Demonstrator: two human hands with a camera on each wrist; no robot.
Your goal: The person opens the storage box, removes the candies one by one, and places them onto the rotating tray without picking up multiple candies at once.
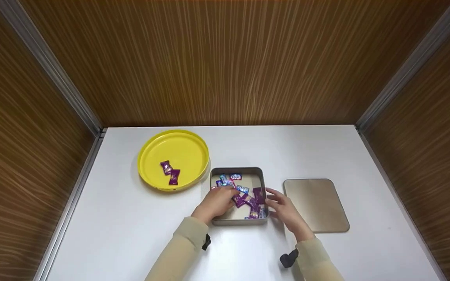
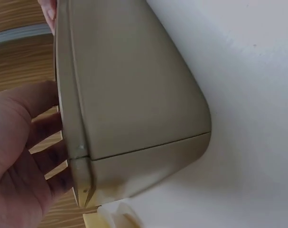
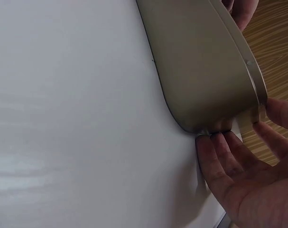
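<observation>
The tin [image 1: 238, 223] stands on the white table [image 1: 131, 238] in front of the person, with wrapped candies inside it, blue-and-white ones [image 1: 242, 189] mostly toward the far side and purple ones [image 1: 258, 195] nearer the right wall; the left hand [image 1: 217, 201] reaches over the left wall, its fingers bent down among the candies, and the left wrist view shows them passing behind the rim; their tips are hidden, so I cannot tell whether they grasp a candy; the right hand [image 1: 285, 208] is at the opposite wall, its fingers extended and some of them resting against the outside near a rounded corner, with nothing clasped; a yellow plate [image 1: 182, 150] sits beyond the tin to the left, near its far corner, and two purple candies [image 1: 174, 176] lie on it, touching each other; to the right of the tin a flat lid [image 1: 316, 205] lies on the table, just beside the right hand; brown wood-grain panels [image 1: 233, 62] rise behind the table and at both sides.
</observation>
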